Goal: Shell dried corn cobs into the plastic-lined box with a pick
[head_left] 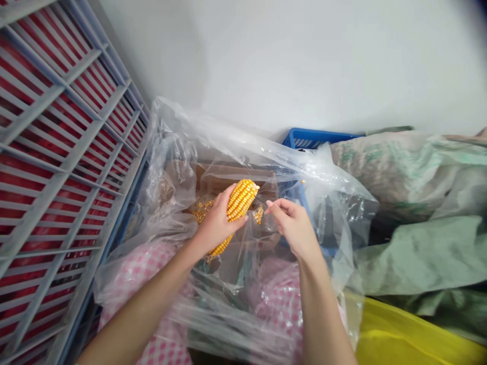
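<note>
My left hand is wrapped round a yellow ear of corn, its tip tilted up and to the right. A little right of the ear, my right hand is closed in a pinch, apart from the corn. Whatever lies between its thumb and forefinger is too small to make out. Beneath both hands spreads a clear plastic bag, opened over a cardboard box. Loose corn kernels lie in the bag below my left hand, and a smaller cluster shows between the hands.
A tall slatted plastic crate with red behind it stands at the left. To the right are a blue basket, a whitish sack, a pale green cloth and a yellow container. A white wall rises behind.
</note>
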Demonstrator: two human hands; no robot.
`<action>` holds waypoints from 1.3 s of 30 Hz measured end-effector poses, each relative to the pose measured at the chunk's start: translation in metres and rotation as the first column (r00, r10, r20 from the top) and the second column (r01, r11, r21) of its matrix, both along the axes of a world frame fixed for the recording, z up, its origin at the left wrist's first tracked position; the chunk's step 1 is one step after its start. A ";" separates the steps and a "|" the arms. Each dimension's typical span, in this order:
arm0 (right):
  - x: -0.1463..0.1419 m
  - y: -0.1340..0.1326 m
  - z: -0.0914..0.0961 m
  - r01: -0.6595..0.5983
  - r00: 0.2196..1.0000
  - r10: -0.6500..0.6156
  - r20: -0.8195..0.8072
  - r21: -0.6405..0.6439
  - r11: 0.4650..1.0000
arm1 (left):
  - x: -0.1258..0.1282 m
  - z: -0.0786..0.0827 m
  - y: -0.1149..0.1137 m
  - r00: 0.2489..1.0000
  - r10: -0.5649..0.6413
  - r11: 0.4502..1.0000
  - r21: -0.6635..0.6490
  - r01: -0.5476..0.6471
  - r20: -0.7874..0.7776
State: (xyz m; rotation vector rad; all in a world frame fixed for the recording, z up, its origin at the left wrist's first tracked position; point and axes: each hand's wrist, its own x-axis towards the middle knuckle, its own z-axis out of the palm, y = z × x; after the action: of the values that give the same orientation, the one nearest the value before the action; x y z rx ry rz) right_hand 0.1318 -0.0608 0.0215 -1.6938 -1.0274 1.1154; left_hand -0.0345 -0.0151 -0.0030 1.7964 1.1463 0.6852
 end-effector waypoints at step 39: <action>-0.013 -0.002 0.008 0.012 0.984 -0.022 0.176 0.058 0.998 | 0.002 0.007 0.000 0.993 0.082 0.988 -0.137 -0.070 0.087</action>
State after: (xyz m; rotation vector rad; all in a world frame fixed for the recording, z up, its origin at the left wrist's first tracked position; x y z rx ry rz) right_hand 0.1183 -0.0625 0.0297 -1.7769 -1.1412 0.9286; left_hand -0.0325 -0.0146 0.0045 1.5999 1.1756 0.7117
